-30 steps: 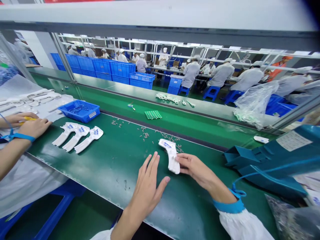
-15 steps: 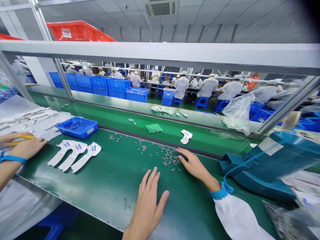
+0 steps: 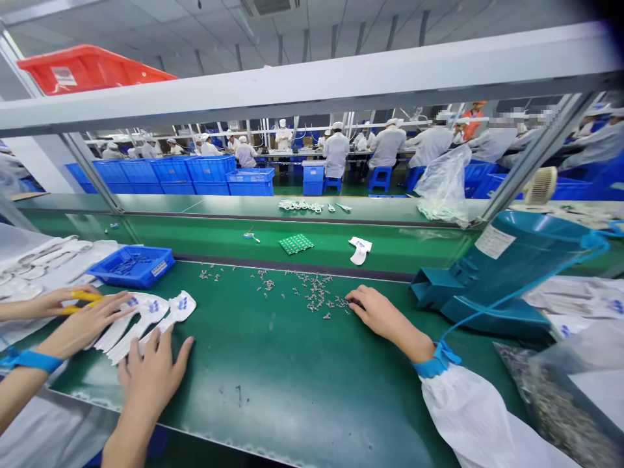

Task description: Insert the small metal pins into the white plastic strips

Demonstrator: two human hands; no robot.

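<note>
My left hand is over the near end of the white curved plastic parts on the bench's left side. Its fingers are stretched and apart, and the fingertips reach the rightmost part. My right hand rests at the right edge of a scatter of small metal screws. Its fingers are drawn together at the tips, and whatever is between them is hidden. A co-worker's hand touches the same white parts from the left, while the co-worker's other hand has a yellow-handled tool.
Behind the white parts stands a blue tray of small dark pieces. On the green belt lie a green circuit panel and one white part. A teal housing and a bag of screws occupy the right. A metal frame crosses above.
My left hand has moved left from mid-bench to the white parts. My right hand's fingers have closed together at the screws. The co-worker's hand has moved onto the white parts, and the view has shifted.
</note>
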